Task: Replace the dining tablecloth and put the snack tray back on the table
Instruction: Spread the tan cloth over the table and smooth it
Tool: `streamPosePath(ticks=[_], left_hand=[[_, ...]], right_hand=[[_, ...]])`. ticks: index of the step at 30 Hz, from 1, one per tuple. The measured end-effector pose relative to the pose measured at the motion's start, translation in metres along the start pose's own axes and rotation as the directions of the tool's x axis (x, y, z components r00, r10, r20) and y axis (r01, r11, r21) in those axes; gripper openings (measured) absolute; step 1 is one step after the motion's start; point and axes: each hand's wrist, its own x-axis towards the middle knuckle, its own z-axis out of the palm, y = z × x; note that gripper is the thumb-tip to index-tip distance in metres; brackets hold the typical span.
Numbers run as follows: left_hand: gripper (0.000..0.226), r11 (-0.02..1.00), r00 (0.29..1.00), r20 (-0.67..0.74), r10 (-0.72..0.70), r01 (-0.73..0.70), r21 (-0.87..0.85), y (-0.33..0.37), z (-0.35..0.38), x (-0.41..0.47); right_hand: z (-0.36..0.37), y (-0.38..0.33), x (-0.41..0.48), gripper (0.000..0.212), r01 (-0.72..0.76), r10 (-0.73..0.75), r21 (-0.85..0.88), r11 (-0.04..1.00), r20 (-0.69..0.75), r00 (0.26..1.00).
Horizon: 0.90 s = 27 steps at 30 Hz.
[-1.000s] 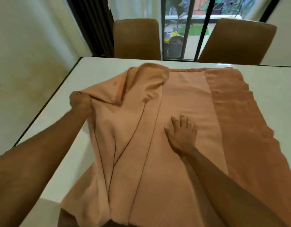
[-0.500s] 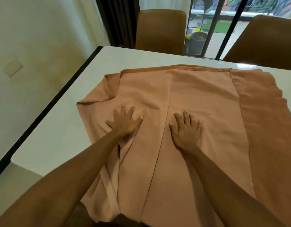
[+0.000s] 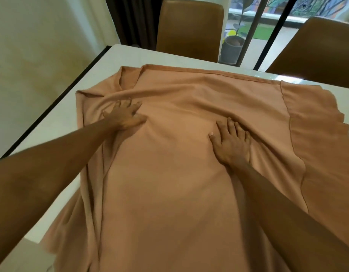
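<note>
The tablecloth [image 3: 169, 183] lies on the counter [image 3: 59, 122] with its long axis running near to far. Its near end spills over the near edge toward me, and its far hem runs straight across from left to right. That hem stops short of the far edge, so a bare white band shows between it and the two chairs [image 3: 189, 26] pushed in on the far side. A strip of bare counter also runs along the left, between the cloth and the dark left edge. The far-left corner of the cloth is folded back on itself. The fabric gathers there into creases that fan out to the right. Along the right side a darker panel of cloth ends in a wavy edge, with a little bare counter beyond it at the far right.

My left hand [image 3: 124, 114] is flat on the cloth, fingers spread, pressing just near of that bunched corner. My right hand [image 3: 231, 142] is also flat with fingers spread. It rests right of the cloth's middle, its fingertips against a raised wrinkle. The smooth centre of the cloth lies between my hands.
</note>
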Motion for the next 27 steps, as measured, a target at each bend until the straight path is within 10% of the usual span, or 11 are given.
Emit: streamPosePath(ticks=[8, 17, 27], left_hand=[[0.067, 0.998, 0.985, -0.157, 0.066, -0.061, 0.034, 0.031, -0.019, 0.022], [0.065, 0.999, 0.94, -0.339, 0.039, -0.029, 0.034, 0.031, 0.095, -0.2], [0.054, 0.963, 0.928, -0.259, -0.267, 0.263, -0.052, -0.035, 0.095, -0.297]], right_hand=[[0.005, -0.005, 0.046, 0.069, -0.053, 0.053, 0.005, 0.999, -0.052, 0.997], [-0.025, -0.017, 0.046, 0.076, -0.067, 0.087, -0.075, 0.995, 0.306, 0.948], [0.038, -0.193, -0.181, 0.062, 0.351, -0.367, 0.144, 0.925, 0.106, 0.924]])
